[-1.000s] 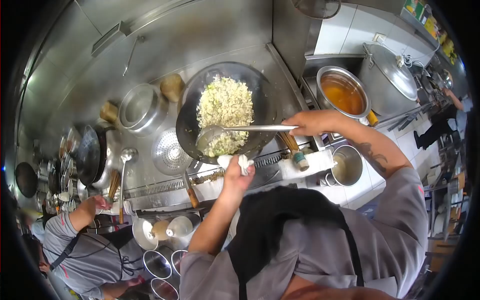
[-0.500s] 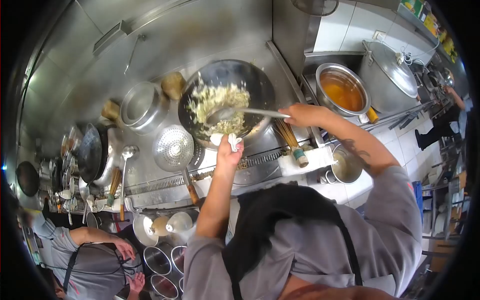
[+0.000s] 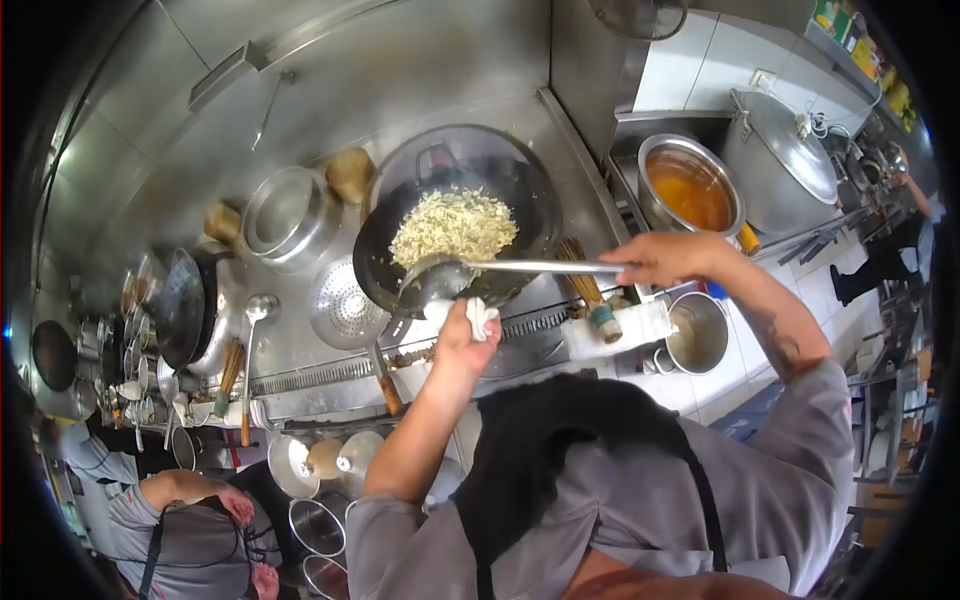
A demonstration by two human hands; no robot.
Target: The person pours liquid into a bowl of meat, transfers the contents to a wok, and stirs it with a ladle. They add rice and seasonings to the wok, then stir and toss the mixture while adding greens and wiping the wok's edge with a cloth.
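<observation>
A dark wok holds a mound of pale chopped food. My left hand is closed around a white cloth at the wok's near edge; the rim beneath the cloth is hidden. With my right hand I grip the handle of a metal ladle. Its bowl lies at the near left part of the wok, beside the food, and its handle runs rightward across the rim.
A perforated strainer lies left of the wok, near stacked metal pots. To the right are a pot of orange liquid, a bamboo brush and a large lidded pot. A co-worker stands at lower left.
The food, scattered and blurred in the air before, now sits gathered in the wok. The wok has tilted toward me. My right hand and the ladle have shifted right and down.
</observation>
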